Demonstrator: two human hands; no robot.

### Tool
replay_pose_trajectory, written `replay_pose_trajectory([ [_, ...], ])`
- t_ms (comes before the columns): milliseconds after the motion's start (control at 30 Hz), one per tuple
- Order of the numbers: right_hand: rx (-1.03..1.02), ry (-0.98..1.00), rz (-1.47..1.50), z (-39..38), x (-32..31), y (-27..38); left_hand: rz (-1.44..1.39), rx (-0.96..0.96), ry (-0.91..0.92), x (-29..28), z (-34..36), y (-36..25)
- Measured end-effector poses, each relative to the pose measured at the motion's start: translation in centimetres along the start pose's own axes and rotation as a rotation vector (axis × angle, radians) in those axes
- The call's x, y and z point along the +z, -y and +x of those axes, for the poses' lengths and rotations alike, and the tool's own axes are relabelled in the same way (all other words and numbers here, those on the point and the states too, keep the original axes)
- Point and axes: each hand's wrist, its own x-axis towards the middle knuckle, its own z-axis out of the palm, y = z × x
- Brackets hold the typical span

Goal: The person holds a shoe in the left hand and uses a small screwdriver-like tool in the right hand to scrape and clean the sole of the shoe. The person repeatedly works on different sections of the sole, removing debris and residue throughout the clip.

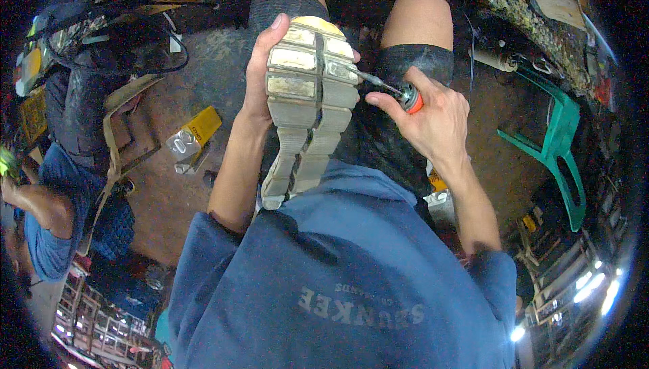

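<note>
— How does the shoe (pixel 297 108) sit?
— Sole facing up, toe end pointing forward: grey tread blocks split by a dark central groove, pale patches toward the toe, yellow tip.
— And the tool (pixel 410 101)?
— Orange-and-dark rounded handle, thin shaft slanting to a right-side block near the toe.

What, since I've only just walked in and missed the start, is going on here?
The person's left hand holds a shoe sole, tread facing up, toe end pointing away. The right hand has a thin-shafted tool with a red-orange handle in its grip, the tip at a tread block on the sole's right side. Another person in blue is off to the left.
</note>
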Motion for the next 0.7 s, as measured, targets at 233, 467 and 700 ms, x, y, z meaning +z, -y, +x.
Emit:
replay_pose_trajectory([
  [233,-0.034,-0.032,0.011,-0.02,0.33,0.10,-0.014,-0.032,-0.005,0.15,0.21,0.08],
  [467,-0.054,-0.013,0.018,-0.07,0.27,0.05,0.033,-0.031,-0.001,0.24,0.24,0.33],
  [700,-0.066,0.005,0.022,-0.01,0.17,0.17,0.122,-0.026,-0.032,0.23,0.37,0.52],
])
